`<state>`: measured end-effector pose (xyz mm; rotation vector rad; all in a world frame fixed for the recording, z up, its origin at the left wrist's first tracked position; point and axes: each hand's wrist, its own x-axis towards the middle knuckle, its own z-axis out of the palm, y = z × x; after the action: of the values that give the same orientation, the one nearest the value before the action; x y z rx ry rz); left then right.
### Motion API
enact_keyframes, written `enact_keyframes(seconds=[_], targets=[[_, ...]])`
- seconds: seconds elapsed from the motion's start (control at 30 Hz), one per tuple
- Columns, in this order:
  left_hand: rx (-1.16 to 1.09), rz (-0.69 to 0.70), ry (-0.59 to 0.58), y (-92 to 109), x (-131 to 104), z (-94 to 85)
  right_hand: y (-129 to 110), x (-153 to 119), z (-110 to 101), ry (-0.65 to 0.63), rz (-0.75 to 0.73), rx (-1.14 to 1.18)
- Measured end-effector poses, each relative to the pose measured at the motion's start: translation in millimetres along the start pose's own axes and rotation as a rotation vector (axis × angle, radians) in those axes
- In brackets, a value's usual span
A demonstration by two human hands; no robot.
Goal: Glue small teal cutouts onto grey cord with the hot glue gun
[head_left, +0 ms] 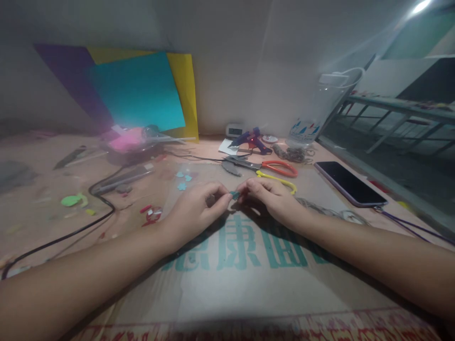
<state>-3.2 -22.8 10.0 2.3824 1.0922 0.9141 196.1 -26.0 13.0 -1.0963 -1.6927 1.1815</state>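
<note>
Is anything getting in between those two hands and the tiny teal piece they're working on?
Nothing visible does. The left hand and right hand both pinch the small teal piece directly at their fingertips, above the cardboard sheet. The scissors lie farther back, clear of it.

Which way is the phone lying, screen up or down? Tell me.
Screen up: the phone lies flat on the table, its dark glass showing.

Cluttered table [42,189] with cardboard sheet [249,279], scissors [263,166], phone [348,184].
</note>
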Motion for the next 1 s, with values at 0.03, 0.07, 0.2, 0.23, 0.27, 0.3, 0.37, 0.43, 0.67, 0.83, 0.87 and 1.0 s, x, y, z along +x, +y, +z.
enact_keyframes(seconds=[0.03,0.07,0.2,0.23,0.27,0.3,0.37,0.43,0.67,0.83,0.87,1.0], targets=[[-0.003,-0.001,-0.004,0.3,0.0,0.0,0.3,0.4,0.5,0.011,-0.006,0.013],[-0.008,-0.005,-0.009,0.6,0.1,0.0,0.3,1.1,0.8,0.033,-0.017,0.022],[-0.024,-0.042,-0.009,0.6,0.7,0.4,-1.4,5.0,-1.6,0.171,-0.042,-0.006],[-0.025,-0.052,-0.001,0.4,1.1,0.4,-2.0,6.1,-3.4,0.21,-0.043,-0.027],[-0.027,-0.059,0.006,0.2,1.4,0.3,-2.4,7.2,-5.4,0.248,-0.039,-0.053],[-0.03,-0.063,0.013,-0.1,1.8,0.2,-2.8,8.1,-7.4,0.287,-0.04,-0.075],[-0.039,-0.068,0.018,-0.5,2.3,0.0,-3.0,9.1,-10.5,0.352,-0.055,-0.102],[-0.043,-0.073,0.016,-1.0,2.4,-0.2,-2.6,9.0,-11.0,0.359,-0.074,-0.115],[-0.028,-0.044,0.016,-1.6,0.5,0.3,-1.6,3.9,0.2,0.037,-0.02,-0.07],[-0.037,-0.034,0.03,-1.9,0.3,0.6,-4.7,0.4,2.8,0.001,0.0,-0.187],[-0.043,-0.03,0.025,-2.2,0.3,0.8,-5.0,-0.1,2.7,0.012,0.01,-0.19],[-0.06,-0.037,0.022,-4.4,0.0,2.0,-5.2,-1.0,2.5,0.002,0.059,-0.152]])
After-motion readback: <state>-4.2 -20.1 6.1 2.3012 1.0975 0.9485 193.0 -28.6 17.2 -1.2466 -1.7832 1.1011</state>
